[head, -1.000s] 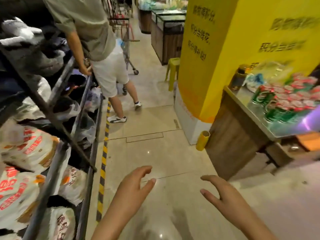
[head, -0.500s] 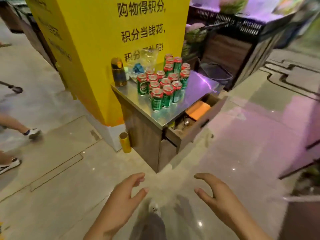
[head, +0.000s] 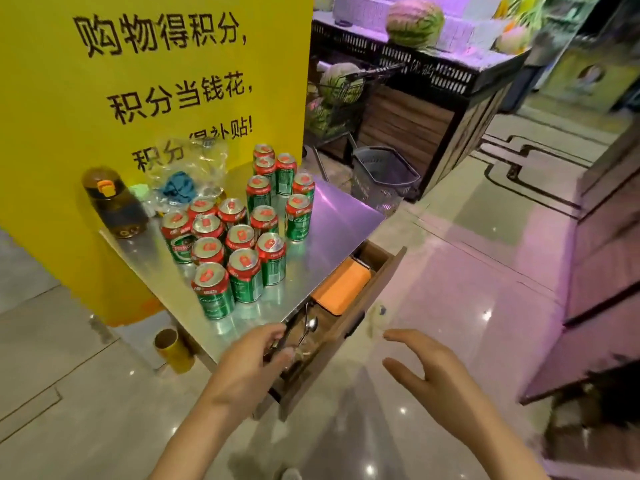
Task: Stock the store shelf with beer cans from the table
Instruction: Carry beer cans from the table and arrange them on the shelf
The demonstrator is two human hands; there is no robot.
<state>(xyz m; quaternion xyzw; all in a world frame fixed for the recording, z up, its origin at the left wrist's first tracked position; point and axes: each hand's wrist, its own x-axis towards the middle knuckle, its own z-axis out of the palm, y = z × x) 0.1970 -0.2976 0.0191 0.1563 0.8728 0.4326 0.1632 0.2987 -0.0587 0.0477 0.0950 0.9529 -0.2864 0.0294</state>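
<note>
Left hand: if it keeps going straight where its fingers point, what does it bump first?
Probably the nearest beer can on the metal table; the left hand, open, points that way. Depth is unclear.

This was a shop, a grocery or supermarket by its look. A yellow pillar (head: 156,81) carried large printed Chinese characters, the sort of notice put up for customers. Against it stood a steel-topped table (head: 332,223) with a cluster of green beer cans (head: 242,244) with red tops. Behind, a black-fronted produce stand (head: 433,71) lit in purple displayed a watermelon (head: 415,20), with more melons in a wire cart (head: 341,95) beside it. A grey shopping basket (head: 384,174) sat on the polished tile floor (head: 485,271), which ran on as a wide aisle
</note>
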